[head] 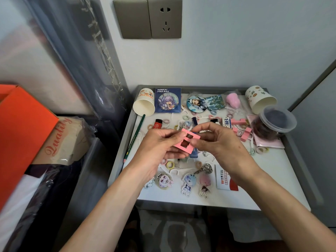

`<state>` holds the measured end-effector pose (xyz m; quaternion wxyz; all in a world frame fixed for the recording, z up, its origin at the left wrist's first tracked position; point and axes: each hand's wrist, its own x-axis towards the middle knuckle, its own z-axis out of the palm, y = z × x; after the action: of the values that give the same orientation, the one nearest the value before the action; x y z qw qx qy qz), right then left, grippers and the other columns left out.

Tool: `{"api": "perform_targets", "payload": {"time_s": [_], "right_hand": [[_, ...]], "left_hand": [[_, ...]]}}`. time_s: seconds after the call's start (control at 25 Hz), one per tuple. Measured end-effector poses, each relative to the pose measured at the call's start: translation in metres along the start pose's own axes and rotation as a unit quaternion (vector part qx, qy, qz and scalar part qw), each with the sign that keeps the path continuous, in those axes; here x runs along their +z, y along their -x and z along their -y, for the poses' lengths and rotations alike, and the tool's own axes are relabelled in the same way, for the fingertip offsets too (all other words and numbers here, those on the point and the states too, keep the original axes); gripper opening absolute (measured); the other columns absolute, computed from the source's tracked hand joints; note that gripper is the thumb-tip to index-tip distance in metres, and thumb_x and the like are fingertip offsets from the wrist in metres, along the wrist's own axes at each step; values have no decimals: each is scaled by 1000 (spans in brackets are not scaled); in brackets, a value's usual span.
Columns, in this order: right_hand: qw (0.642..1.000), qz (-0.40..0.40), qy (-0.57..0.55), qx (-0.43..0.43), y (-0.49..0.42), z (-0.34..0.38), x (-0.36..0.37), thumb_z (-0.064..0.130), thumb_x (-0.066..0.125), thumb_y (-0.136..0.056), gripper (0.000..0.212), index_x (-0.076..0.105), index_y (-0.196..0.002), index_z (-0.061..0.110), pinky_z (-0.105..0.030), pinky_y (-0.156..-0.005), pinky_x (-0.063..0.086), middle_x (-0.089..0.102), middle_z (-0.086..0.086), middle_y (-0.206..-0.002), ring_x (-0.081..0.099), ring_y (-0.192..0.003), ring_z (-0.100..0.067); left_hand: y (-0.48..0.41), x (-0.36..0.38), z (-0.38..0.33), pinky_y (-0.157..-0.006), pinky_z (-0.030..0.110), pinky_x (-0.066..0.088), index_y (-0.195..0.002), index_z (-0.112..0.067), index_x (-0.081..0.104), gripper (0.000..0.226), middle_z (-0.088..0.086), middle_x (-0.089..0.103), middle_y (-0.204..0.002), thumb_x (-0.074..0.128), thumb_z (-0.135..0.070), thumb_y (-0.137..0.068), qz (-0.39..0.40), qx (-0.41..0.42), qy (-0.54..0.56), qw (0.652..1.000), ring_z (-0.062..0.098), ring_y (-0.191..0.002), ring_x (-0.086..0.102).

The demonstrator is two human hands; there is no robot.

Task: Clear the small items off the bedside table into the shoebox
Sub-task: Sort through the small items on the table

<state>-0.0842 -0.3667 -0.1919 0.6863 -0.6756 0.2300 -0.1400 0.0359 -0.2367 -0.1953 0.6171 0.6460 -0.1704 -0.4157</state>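
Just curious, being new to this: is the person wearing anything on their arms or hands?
Nothing visible. The left hand and right hand are bare, without gloves, rings or a watch, and both forearms are uncovered down to the picture's edge; no sleeve shows.

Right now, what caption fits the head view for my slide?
Left hand and right hand pinch a pink cut-out piece above the cluttered bedside table; orange box at left.
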Motion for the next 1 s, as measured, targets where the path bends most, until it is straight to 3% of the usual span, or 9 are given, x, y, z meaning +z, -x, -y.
{"api": "perform_targets", "payload": {"time_s": [0.24,0.44,0.72,0.88,1.0], "right_hand": [[999,-34,4,3,3,1,6,8,74,-80,16,70,-95,9,-19,-55,52,75,-10,-77,69,-64,-18],[999,-43,27,1,1,-1,9,5,74,-80,15,71,-94,9,-38,-66,58,74,-14,-75,68,-62,-25],[998,-44,43,-14,-1,-1,11,8,76,-76,15,72,-89,14,-33,-64,60,75,-9,-75,71,-61,-20],[999,-39,25,-22,-1,0,12,18,77,-69,18,73,-86,18,-29,-62,58,75,-8,-75,71,-62,-19],[998,-39,39,-32,0,0,16,18,78,-70,18,73,-87,22,-27,-63,55,76,-5,-76,72,-66,-16]], "left_hand": [[0,1,1,-56,24,59,-91,-7,74,10,14,75,-76,65,-13,-92,-7,20,15,1000,21,-61,73],[0,0,3,-58,24,60,-91,-7,74,8,13,76,-76,67,-10,-89,-6,34,20,999,22,-63,73],[-1,-3,4,-58,24,61,-88,-10,74,6,13,76,-77,69,-12,-88,-11,38,21,999,23,-64,74],[-2,-4,5,-64,37,60,-89,-12,75,11,16,76,-79,71,-20,-84,-21,34,5,999,27,-66,74],[-2,-6,4,-56,33,43,-85,-12,78,10,16,73,-73,74,-21,-83,-51,31,1,998,23,-53,64]]}}
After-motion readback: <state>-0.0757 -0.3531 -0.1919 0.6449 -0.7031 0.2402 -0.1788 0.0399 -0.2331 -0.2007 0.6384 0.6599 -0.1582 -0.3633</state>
